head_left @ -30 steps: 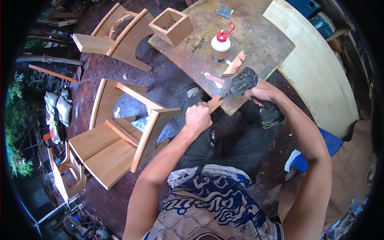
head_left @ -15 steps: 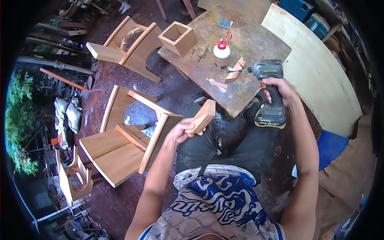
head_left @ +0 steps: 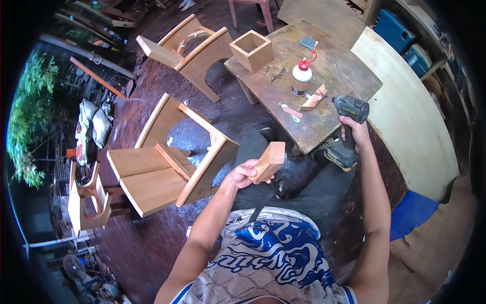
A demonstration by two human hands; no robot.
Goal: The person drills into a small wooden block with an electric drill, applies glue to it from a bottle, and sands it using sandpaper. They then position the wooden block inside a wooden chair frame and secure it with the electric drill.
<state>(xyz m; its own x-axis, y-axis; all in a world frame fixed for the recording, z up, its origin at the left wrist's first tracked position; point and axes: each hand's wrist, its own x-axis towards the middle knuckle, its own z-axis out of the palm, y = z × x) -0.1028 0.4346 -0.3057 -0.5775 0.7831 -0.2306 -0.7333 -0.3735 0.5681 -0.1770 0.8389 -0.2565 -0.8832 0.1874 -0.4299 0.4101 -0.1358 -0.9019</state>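
My left hand (head_left: 246,174) is closed around a short wooden block (head_left: 269,161) with an angled end, held above my lap. My right hand (head_left: 357,133) grips the handle of a cordless drill (head_left: 351,108), its bit pointing left over the low table (head_left: 349,76). Close to the bit, a second angled wooden block (head_left: 314,98) lies on the tabletop. Beside that block stand a white glue bottle (head_left: 301,75) with a red cap and, nearer the edge, a small pink strip (head_left: 292,112).
An open square wooden box (head_left: 251,53) sits on the table's left corner. Wooden chair frames (head_left: 200,50) and a partly built chair (head_left: 152,175) stand on the floor to the left. A pale curved board (head_left: 412,106) lies at right, near blue cases (head_left: 392,31).
The camera view has shifted, so the table and chairs appear further right. The drill has tilted and sits lower against the table, and the left hand's block has turned slightly.
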